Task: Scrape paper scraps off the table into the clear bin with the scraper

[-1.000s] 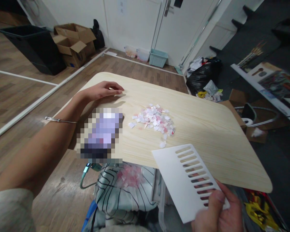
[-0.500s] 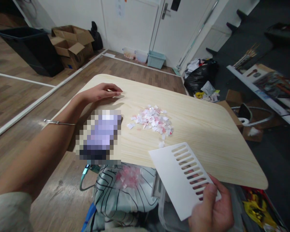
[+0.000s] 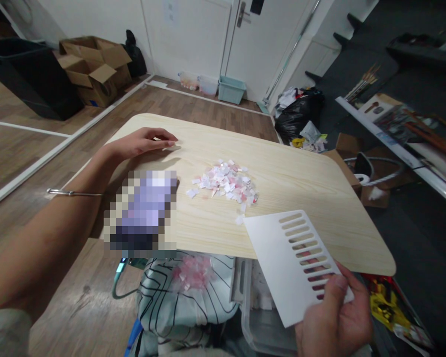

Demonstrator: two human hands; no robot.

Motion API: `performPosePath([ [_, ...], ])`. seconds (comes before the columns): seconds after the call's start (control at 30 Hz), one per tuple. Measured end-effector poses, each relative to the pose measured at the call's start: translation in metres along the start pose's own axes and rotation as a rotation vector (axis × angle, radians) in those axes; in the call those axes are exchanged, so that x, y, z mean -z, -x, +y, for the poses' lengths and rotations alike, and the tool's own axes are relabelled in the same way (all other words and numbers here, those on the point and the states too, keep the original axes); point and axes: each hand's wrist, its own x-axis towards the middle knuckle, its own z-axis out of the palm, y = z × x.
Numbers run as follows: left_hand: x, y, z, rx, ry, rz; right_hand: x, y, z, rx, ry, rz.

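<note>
My right hand (image 3: 336,312) grips a thin white slotted card (image 3: 282,265) at its lower right corner, thumb on top. The card is tilted above the table's near edge, with a row of long slots along one side. Past its far left corner lies a loose pile of small white and pink paper pieces (image 3: 226,179). My left hand (image 3: 144,141) rests by the table's far left side, holding nothing, fingers loosely stretched. Nearer me on the left is a pixelated purple-and-dark flat thing (image 3: 144,208), its details masked.
Pink-white pieces (image 3: 193,272) lie on striped cloth (image 3: 186,310) below the pale wooden table's (image 3: 301,173) near edge. Beside it stands a clear plastic bin (image 3: 252,322). A teal cable (image 3: 115,282) hangs at left. A shelf (image 3: 401,144) stands at right, a black bin (image 3: 33,74) at left.
The slotted card and my right hand have moved right and slightly away from me. My view has turned a little right; my left hand stays in place on the table.
</note>
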Motion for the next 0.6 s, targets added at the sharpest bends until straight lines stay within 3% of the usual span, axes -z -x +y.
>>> performPosePath([
  [0.33,0.001,0.001,-0.002,0.004,0.001,-0.014,0.009,-0.005,-0.008,0.199,0.163,-0.031],
  [0.6,0.001,-0.001,-0.005,0.001,-0.017,-0.019,0.044,-0.031,-0.009,0.387,0.294,0.09],
])
